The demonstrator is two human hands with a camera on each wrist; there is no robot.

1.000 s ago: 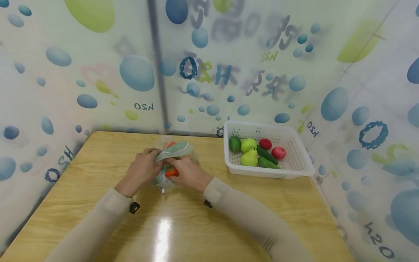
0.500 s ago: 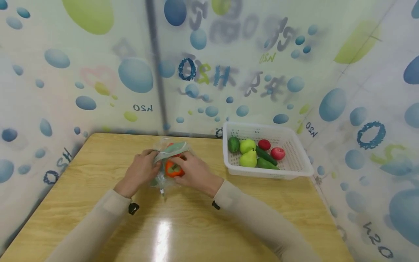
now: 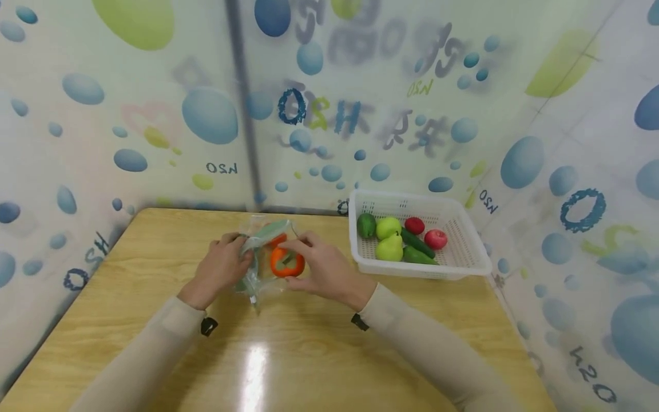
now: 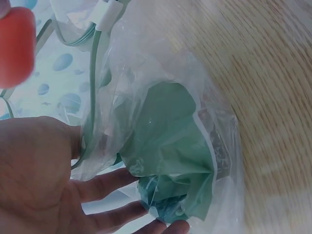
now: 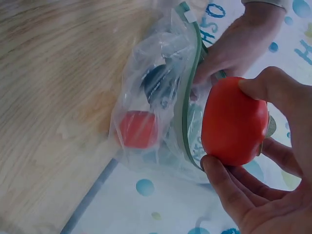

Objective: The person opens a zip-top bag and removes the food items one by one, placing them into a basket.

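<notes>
My left hand (image 3: 220, 264) grips the zip bag (image 3: 264, 233) by its mouth, thumb and fingers on the edge. The bag is clear with green patches and a green zip strip. My right hand (image 3: 332, 268) pinches an orange-red persimmon (image 3: 287, 263) with a green calyx, outside the bag at its opening. Through the clear plastic in the right wrist view, a second orange-red fruit (image 5: 139, 129) shows inside the bag. The left wrist view shows a white zip slider (image 4: 108, 15) on the strip.
A white perforated basket (image 3: 465, 246) stands at the back right of the wooden table (image 3: 309, 355). In it lie green pears (image 3: 389, 248), red fruits (image 3: 436, 239), and several dark green vegetables (image 3: 421, 243). Patterned walls rise behind and at the sides.
My right hand has drawn back to the right with the persimmon, bringing it out of the bag mouth. My left hand has stayed on the bag.
</notes>
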